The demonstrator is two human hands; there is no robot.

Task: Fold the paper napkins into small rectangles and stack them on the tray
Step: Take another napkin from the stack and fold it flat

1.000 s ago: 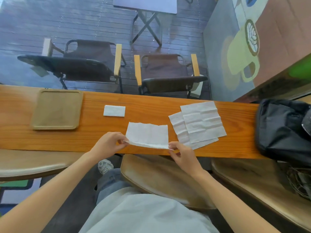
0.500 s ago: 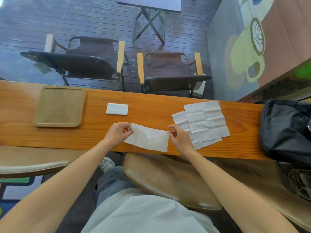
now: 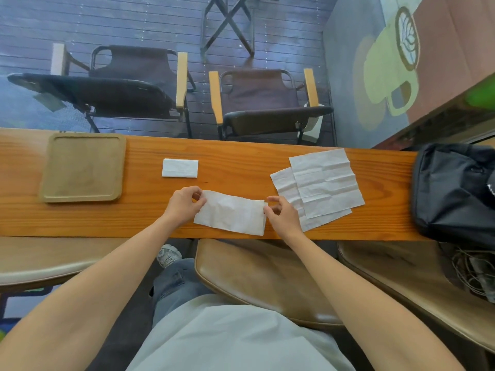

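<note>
Head view: I see one folded-over napkin lying at the counter's near edge, mid-length.
Left hand: fingers pinched on the napkin's far left corner.
Right hand: fingertips closed on its far right corner.
Small folded napkin: flat toward the far edge, left of centre, apart from both hands.
Open napkins: overlapped just right of my right hand.
Tray: left end of the counter.

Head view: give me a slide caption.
Both hands, left and right, pinch a half-folded napkin on the wooden counter.
</note>
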